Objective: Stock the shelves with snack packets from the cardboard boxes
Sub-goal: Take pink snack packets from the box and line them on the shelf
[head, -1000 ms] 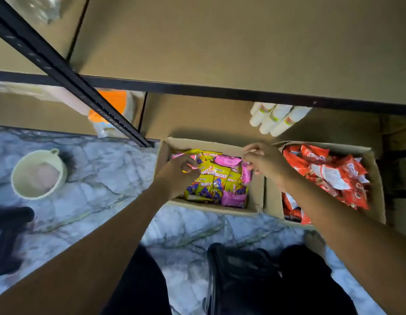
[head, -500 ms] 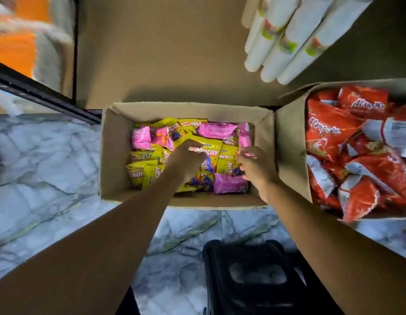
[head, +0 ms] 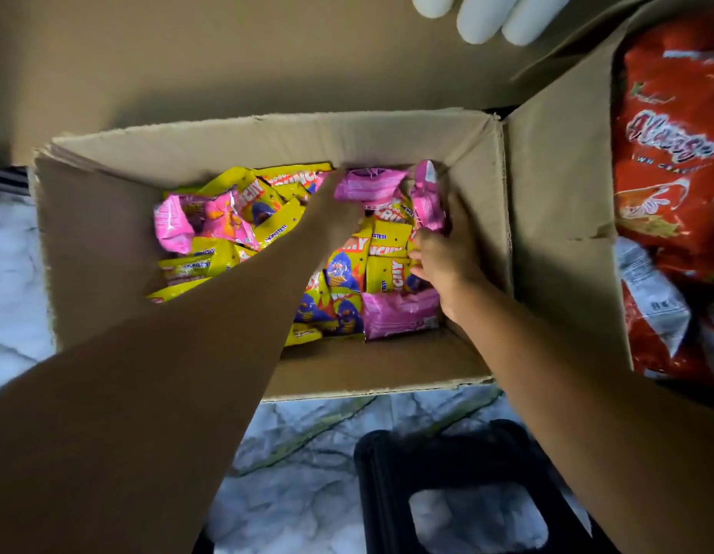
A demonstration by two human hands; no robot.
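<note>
Marble floor (head: 299,473), cardboard box (head: 247,141) holding snack packets (head: 387,269)

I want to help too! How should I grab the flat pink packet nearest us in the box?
Pinch the pink packet by its near long edge, reaching down from the near side. It lies flat, that edge borders bare box floor, and yellow packets crowd its far edge.

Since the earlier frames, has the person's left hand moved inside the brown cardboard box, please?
Yes: the left hand moved toward the cardboard box's far wall, onto a pink packet.
</note>
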